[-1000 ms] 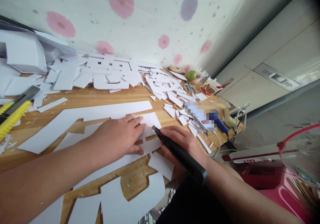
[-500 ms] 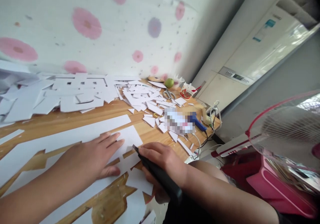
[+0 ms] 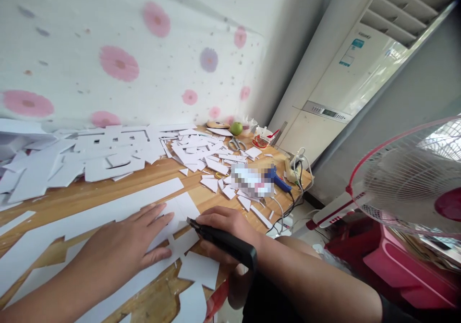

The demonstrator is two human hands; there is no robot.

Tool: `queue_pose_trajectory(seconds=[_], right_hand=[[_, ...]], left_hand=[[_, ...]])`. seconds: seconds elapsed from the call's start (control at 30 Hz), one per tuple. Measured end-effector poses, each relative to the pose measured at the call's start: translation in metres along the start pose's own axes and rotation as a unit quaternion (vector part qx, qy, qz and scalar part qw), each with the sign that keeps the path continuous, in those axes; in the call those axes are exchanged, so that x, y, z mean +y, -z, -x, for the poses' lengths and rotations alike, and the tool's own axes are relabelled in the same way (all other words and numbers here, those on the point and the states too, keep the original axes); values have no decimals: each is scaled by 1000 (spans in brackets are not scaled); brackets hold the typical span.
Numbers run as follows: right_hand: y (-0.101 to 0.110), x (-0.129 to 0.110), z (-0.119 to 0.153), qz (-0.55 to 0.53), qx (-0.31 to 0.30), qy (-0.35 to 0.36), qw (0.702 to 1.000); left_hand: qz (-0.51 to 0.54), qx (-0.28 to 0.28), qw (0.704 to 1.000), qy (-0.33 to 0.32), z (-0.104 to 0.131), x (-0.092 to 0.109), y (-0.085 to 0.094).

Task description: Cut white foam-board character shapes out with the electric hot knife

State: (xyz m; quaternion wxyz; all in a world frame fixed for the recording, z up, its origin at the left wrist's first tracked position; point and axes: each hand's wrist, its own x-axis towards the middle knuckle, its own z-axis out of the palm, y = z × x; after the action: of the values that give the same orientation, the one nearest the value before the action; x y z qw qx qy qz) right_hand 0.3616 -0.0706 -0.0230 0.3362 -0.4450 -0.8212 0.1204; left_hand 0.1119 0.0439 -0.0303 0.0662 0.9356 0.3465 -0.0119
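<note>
The black cutter (image 3: 230,244) sits in the right hand (image 3: 225,221), fingers wrapped round it, tip by the white sheet's (image 3: 180,207) edge. The left hand (image 3: 126,244) lies flat there, fingers slightly spread. Beyond, I see offcuts (image 3: 194,151) littering the tabletop (image 3: 197,193).

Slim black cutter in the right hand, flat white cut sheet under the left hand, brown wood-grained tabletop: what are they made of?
Slim black cutter: handle likely plastic, low-gloss; evenly dark and smooth.
Flat white cut sheet: card or foam board, matte; plain face, crisp edges, core not clear.
Brown wood-grained tabletop: wood or laminate, slight sheen; streaked grain shows.
</note>
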Motion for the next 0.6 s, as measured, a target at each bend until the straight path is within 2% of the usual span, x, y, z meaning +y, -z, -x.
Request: queue_pose_trajectory(seconds=[0.17,0.37,0.5,0.6], right_hand=[[2,4,-7,-13,48,64,997],[7,4,-15,-31,34,82,996],[10,-1,-18,-24,57,87,994],[14,-4,-20,-4,43,88,995]], left_hand=[[19,60,998,-23,1,-5,-10],[21,85,996,-20,0,-13,-22],[37,96,995,-18,0,-14,-20],[41,99,994,-22,0,-13,-15]])
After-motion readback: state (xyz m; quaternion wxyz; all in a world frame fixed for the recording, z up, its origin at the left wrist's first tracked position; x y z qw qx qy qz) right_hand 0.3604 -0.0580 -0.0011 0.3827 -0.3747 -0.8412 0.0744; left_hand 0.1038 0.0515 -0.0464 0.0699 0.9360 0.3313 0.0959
